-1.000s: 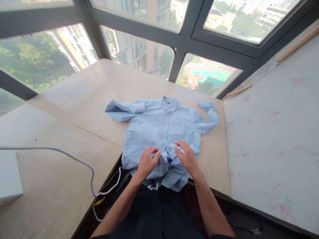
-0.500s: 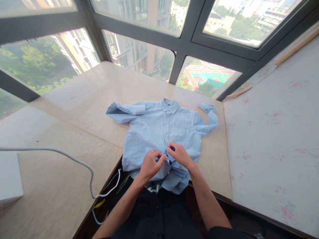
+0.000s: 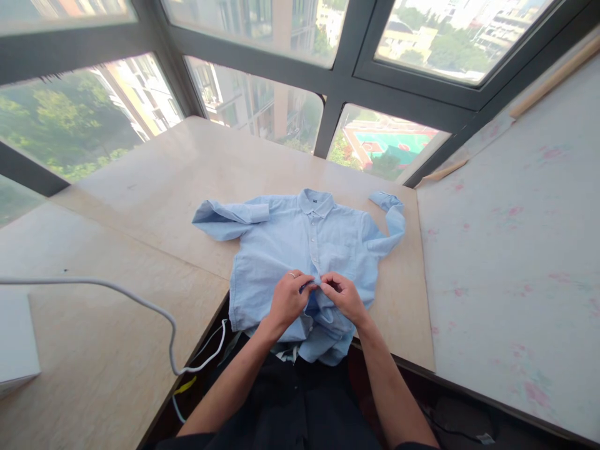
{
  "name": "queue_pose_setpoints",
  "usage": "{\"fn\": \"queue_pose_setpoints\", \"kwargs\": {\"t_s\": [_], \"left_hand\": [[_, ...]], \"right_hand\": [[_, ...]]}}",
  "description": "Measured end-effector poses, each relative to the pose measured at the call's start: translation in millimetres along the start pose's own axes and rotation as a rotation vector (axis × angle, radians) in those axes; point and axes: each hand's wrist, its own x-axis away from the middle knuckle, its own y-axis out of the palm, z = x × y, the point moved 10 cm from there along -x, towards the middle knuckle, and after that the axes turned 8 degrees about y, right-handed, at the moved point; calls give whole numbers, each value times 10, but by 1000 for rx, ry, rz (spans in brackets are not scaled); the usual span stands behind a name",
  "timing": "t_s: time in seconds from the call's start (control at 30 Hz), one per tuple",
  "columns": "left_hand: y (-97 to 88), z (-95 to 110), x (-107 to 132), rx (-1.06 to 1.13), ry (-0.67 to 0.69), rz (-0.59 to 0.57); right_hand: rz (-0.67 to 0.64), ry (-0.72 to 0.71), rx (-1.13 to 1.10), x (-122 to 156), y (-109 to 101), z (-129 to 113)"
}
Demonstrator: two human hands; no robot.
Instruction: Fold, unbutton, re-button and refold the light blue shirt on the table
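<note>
A light blue button-up shirt (image 3: 300,244) lies face up on the wooden table (image 3: 187,187), collar away from me, sleeves bent out to either side, hem hanging over the near edge. My left hand (image 3: 288,299), with a ring on one finger, pinches the shirt's front placket low down. My right hand (image 3: 342,295) pinches the same spot from the other side, and the fingertips of both hands meet at the button line.
A white cable (image 3: 140,303) runs across the left tabletop and drops over the edge beside a white box (image 3: 16,340). A white, pink-stained board (image 3: 510,250) covers the right side. Large windows (image 3: 262,94) stand behind the table.
My hands have come together at the shirt's button line, slightly higher up the placket; a second ago they were apart on either side of it.
</note>
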Motion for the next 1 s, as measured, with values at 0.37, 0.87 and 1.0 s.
{"fn": "queue_pose_setpoints", "kwargs": {"t_s": [0.37, 0.87, 1.0], "left_hand": [[71, 183, 7, -271, 150, -121], [166, 251, 69, -435, 219, -168], [139, 254, 50, -409, 194, -149]], "right_hand": [[20, 37, 90, 14, 7, -43], [-25, 29, 804, 38, 151, -333], [28, -4, 760, 69, 142, -309]]}}
